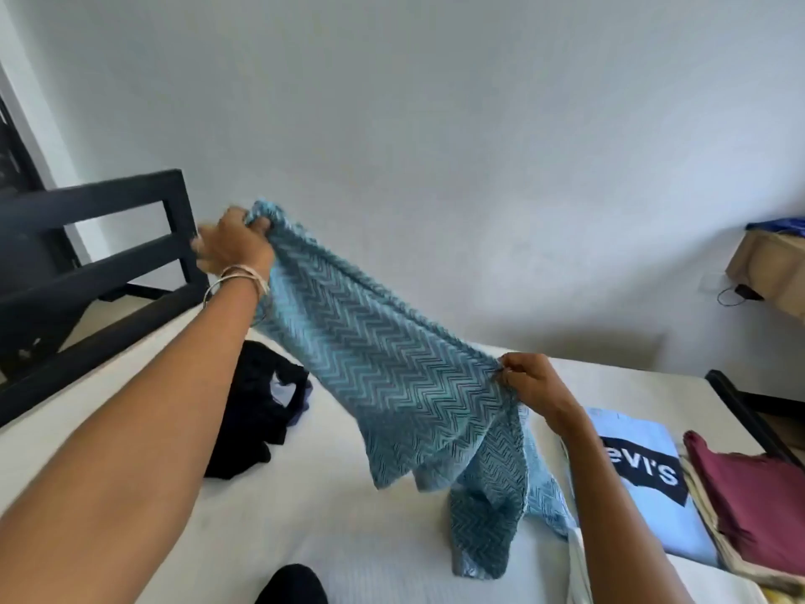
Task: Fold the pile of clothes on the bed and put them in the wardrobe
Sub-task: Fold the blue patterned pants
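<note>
A blue zigzag-patterned garment (392,368) hangs stretched above the white bed (305,516). My left hand (233,244), with bangles on the wrist, grips its upper edge high at the left. My right hand (529,381) pinches the other end lower at the right. The garment's bottom trails down onto the mattress. A crumpled black garment (257,407) lies on the bed at the left. On the right side lie a folded light-blue T-shirt with a printed logo (644,477) and a folded maroon garment (753,494) on top of beige cloth.
A black bed frame rail (109,237) stands at the left end of the bed. A bare white wall is behind. A cardboard box (771,263) sits at the far right, with a cable and wall socket (736,294) beside it. A dark shape (292,586) shows at the bottom edge.
</note>
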`<act>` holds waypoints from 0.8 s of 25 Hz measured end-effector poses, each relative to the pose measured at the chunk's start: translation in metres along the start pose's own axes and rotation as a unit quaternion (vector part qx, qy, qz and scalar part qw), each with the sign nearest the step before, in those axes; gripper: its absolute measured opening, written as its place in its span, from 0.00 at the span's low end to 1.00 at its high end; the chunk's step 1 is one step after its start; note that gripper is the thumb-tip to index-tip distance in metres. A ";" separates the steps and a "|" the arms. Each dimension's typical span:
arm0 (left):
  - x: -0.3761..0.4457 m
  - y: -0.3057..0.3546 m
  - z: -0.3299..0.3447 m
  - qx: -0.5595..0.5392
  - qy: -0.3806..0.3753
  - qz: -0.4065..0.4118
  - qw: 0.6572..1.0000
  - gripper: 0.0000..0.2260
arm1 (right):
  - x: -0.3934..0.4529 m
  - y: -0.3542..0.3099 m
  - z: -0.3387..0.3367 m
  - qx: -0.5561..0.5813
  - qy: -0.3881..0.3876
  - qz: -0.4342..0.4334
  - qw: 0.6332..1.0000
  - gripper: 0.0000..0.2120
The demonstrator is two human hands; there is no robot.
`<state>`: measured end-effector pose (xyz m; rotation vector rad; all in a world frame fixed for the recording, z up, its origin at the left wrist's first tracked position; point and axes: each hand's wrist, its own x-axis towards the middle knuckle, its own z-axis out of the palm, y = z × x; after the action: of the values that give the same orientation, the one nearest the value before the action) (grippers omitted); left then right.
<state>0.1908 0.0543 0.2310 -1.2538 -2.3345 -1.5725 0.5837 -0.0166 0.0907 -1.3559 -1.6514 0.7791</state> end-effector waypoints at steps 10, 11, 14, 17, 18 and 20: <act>-0.021 -0.184 0.064 -0.486 -0.075 -0.278 0.825 0.11 | -0.025 0.026 0.130 -0.213 0.253 -0.112 0.937 0.19; -0.026 -0.212 0.063 -0.487 -0.075 -0.285 0.822 0.10 | -0.043 0.036 0.152 -0.219 0.212 -0.150 0.940 0.19; -0.052 -0.288 0.047 -0.418 -0.084 -0.363 0.829 0.17 | -0.100 0.083 0.217 -0.265 0.000 -0.205 0.942 0.24; -0.109 -0.362 0.047 -0.243 -0.140 -0.543 0.791 0.21 | -0.136 0.129 0.270 -0.323 -0.279 -0.161 0.890 0.36; -0.132 -0.375 0.050 -0.233 -0.187 -0.608 0.736 0.24 | -0.142 0.137 0.281 -0.331 -0.352 -0.126 0.867 0.35; -0.170 -0.388 0.058 -0.197 -0.247 -0.666 0.676 0.28 | -0.151 0.151 0.291 -0.274 -0.412 -0.045 0.868 0.28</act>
<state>0.0752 -0.0565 -0.1655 0.5280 -3.7405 -2.2459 0.4019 -0.1170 -0.2048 -1.3785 -2.7563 0.9470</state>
